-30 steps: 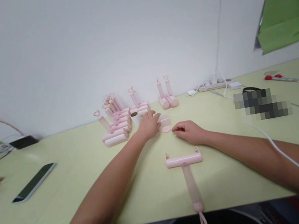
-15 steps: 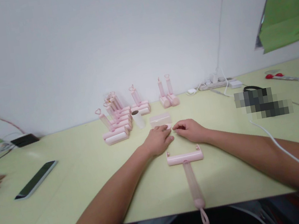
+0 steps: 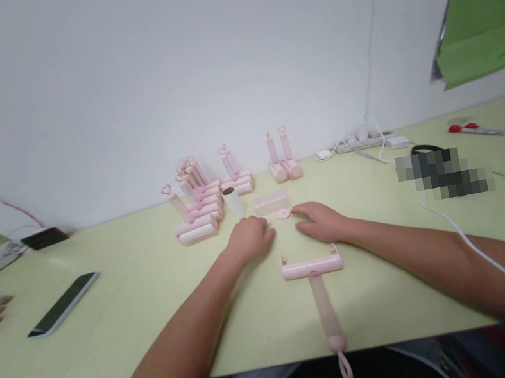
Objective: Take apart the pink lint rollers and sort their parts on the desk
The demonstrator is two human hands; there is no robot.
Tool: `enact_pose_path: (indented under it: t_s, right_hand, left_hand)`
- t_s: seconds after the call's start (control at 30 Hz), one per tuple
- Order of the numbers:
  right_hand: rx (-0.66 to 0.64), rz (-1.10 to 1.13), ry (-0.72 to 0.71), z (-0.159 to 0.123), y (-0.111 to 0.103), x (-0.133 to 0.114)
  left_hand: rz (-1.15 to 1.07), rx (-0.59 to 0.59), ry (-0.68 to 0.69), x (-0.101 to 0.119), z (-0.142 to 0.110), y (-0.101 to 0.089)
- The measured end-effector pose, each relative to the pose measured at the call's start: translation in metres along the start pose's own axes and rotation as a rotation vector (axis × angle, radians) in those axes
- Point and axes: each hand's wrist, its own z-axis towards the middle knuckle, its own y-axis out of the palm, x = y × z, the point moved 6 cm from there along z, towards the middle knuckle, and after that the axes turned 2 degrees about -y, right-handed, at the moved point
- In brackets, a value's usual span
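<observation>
My left hand [image 3: 249,238] rests on the table with its fingers curled, and a small pink piece [image 3: 267,220] shows at its fingertips. My right hand [image 3: 319,221] lies flat beside it, fingers stretched toward a pink disc [image 3: 283,213] that sits between the two hands. Just in front of both hands lies an empty pink lint-roller frame [image 3: 312,266], its long handle [image 3: 330,325] pointing toward me. Behind the hands are a clear cover [image 3: 270,202] and a white paper roll [image 3: 234,202].
Several assembled pink rollers [image 3: 198,215] are stacked at the back, with more [image 3: 284,167] by the wall. A phone [image 3: 63,304] lies at the left. A power strip [image 3: 366,143], red scissors [image 3: 477,130] and a white cable [image 3: 492,270] over my right arm are at the right.
My left hand came back from the roller stack to the pink disc, then drew left off it. My right hand's fingers flattened out beside the disc.
</observation>
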Motion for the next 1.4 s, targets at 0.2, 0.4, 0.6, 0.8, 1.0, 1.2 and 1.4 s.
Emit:
enact_pose_path:
  t_s: [0.2,0.4,0.6,0.8,1.0,1.2,1.4]
  right_hand:
    - [-0.076,-0.039,-0.059,0.001,0.009,-0.003]
    - [-0.045,-0.005,-0.019,0.001,0.005,0.0]
    - [0.027,0.102,0.06,-0.002,0.0,0.006]
    - [0.152,0.309,0.165,-0.002,-0.004,0.022]
    - [0.14,0.522,0.208,-0.005,-0.008,0.013]
    - [-0.221,0.279,-0.077,-0.023,-0.012,-0.038]
    - [-0.057,0.083,-0.289,-0.027,-0.025,-0.059]
  left_hand:
    - [0.03,0.035,0.053,0.008,-0.001,0.005]
    - [-0.123,0.075,0.101,0.033,-0.012,-0.026]
    - [-0.366,-0.228,0.393,0.099,-0.05,-0.038]
    - [-0.525,-0.235,0.313,0.076,-0.045,-0.033]
    - [-0.672,-0.057,-0.055,0.014,-0.021,-0.021]
    - [-0.922,0.006,-0.19,0.01,-0.02,-0.013]
    - [-1.536,0.022,-0.154,0.017,-0.021,-0.026]
